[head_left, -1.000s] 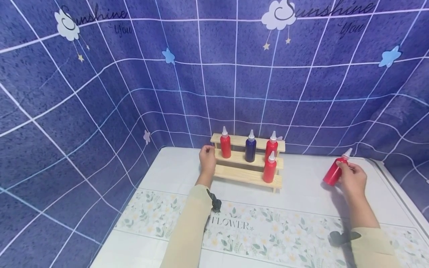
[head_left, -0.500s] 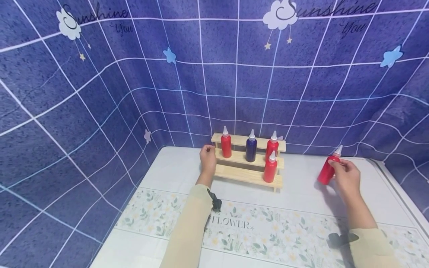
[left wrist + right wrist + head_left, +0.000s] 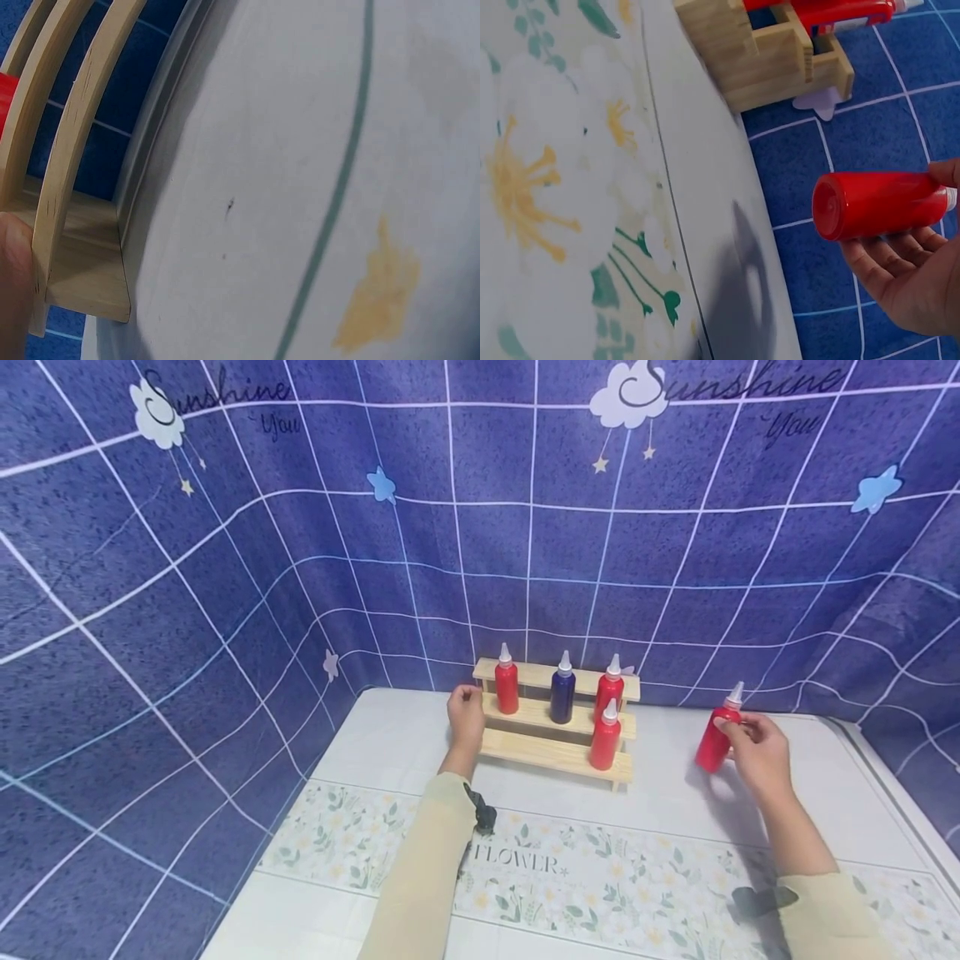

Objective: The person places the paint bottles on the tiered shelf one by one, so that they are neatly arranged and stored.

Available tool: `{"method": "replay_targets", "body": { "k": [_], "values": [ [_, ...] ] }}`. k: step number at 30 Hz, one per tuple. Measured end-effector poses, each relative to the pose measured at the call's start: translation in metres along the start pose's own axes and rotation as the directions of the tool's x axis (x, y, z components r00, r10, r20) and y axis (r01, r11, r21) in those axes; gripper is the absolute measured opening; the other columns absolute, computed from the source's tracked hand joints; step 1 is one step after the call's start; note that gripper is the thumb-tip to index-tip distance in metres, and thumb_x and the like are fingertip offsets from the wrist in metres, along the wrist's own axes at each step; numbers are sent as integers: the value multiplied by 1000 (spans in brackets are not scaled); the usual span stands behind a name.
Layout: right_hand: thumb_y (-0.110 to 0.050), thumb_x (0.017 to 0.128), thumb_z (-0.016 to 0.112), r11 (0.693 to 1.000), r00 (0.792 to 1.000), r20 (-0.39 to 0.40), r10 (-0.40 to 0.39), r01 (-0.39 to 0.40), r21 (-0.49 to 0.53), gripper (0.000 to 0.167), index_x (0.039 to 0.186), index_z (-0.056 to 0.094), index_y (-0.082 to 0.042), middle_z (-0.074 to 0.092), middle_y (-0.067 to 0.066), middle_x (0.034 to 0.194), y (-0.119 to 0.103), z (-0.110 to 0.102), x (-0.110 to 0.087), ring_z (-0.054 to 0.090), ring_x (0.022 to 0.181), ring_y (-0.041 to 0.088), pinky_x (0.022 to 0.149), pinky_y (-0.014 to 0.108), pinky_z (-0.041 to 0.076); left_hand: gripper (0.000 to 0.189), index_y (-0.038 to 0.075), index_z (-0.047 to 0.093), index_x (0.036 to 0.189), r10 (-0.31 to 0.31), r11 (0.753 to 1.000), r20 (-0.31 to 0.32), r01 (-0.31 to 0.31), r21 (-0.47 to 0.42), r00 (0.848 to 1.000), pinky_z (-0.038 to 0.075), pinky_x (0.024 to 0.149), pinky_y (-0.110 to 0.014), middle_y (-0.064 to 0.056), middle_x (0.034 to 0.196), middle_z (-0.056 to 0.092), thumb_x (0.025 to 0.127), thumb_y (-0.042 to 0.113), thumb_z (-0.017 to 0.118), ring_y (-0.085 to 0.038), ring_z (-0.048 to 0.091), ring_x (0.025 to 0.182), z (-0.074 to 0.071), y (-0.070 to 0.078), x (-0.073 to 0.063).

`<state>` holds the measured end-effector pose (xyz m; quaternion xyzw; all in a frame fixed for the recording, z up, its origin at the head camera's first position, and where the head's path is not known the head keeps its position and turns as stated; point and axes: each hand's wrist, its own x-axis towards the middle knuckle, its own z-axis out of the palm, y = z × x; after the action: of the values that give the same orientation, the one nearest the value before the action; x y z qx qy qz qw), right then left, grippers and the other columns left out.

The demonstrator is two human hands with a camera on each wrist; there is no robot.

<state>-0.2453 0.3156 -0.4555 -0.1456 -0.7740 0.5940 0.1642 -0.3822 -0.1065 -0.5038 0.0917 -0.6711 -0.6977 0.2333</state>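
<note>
My right hand holds a red squeeze bottle with a white pointed nozzle, to the right of a three-step wooden rack. The bottle leans slightly, nozzle up and to the right. In the right wrist view its round base faces the camera above the table, thumb and fingers around the nozzle end. At the rack's left end, my left hand grips the edge with curled fingers; the left wrist view shows a fingertip against the wood. On the middle step stand a red bottle, a dark blue bottle and another red bottle.
One more red bottle stands at the right end of the rack's lowest step. A blue gridded curtain hangs close behind the rack and along the left. The white table cover has a flowered band across the front.
My right hand has moved left toward the rack with the red squeeze bottle, which has become more upright. The left hand and the rack have stayed in place.
</note>
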Motion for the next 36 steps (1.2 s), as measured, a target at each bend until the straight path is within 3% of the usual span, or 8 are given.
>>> {"method": "replay_targets", "body": {
  "k": [3, 7, 13, 19, 26, 36],
  "values": [
    [-30, 104, 63, 997, 999, 23, -32, 33, -76, 35, 124, 58, -2, 56, -37, 78, 2, 3, -1, 59, 73, -14, 63, 14, 58, 9, 7, 64, 90, -8, 1000, -3, 8, 11, 1000, 48, 84, -27, -14, 102, 70, 97, 4, 59, -17, 58, 92, 0, -1, -1],
    [-29, 103, 65, 995, 998, 40, -45, 49, -89, 43, 129, 56, 4, 55, -37, 80, 6, 6, -4, 59, 74, -14, 63, 16, 60, 9, 7, 64, 90, -21, 1000, 0, 21, 20, 1000, 49, 83, -26, -13, 103, 70, 97, 4, 59, -17, 58, 91, 1, -3, -2],
    [-24, 102, 68, 995, 995, 61, -74, 78, -62, 36, 125, 57, 1, 58, -37, 82, 4, 11, -10, 60, 76, -14, 66, 15, 60, 9, 7, 64, 90, -12, 1000, 5, 12, 22, 1000, 48, 83, -26, -14, 104, 70, 97, 5, 59, -16, 57, 91, 1, -3, -3],
    [-25, 100, 70, 989, 993, 54, -108, 113, -98, 34, 121, 59, 0, 57, -37, 80, -6, 16, -16, 60, 76, -14, 69, 8, 55, 10, 6, 65, 90, 16, 1000, 1, -16, 2, 1000, 48, 84, -26, -14, 101, 70, 97, 4, 59, -16, 58, 91, 2, -4, 0],
    [-26, 99, 73, 979, 982, 88, -165, 174, -110, 36, 119, 60, 0, 59, -38, 81, -12, 20, -22, 59, 79, -12, 64, 16, 57, 9, 3, 66, 93, 19, 1000, -2, -18, 5, 1000, 48, 86, -27, -13, 101, 69, 97, 5, 59, -17, 58, 94, 1, -3, 1],
    [-24, 97, 76, 963, 960, 163, -226, 246, -109, 39, 123, 62, 2, 62, -38, 82, -20, 27, -31, 59, 76, -6, 63, 15, 53, 8, 4, 66, 94, 7, 1000, -1, -7, 12, 1000, 49, 87, -28, -15, 104, 70, 98, 6, 59, -18, 59, 95, 1, 0, -1]
  ]
}}
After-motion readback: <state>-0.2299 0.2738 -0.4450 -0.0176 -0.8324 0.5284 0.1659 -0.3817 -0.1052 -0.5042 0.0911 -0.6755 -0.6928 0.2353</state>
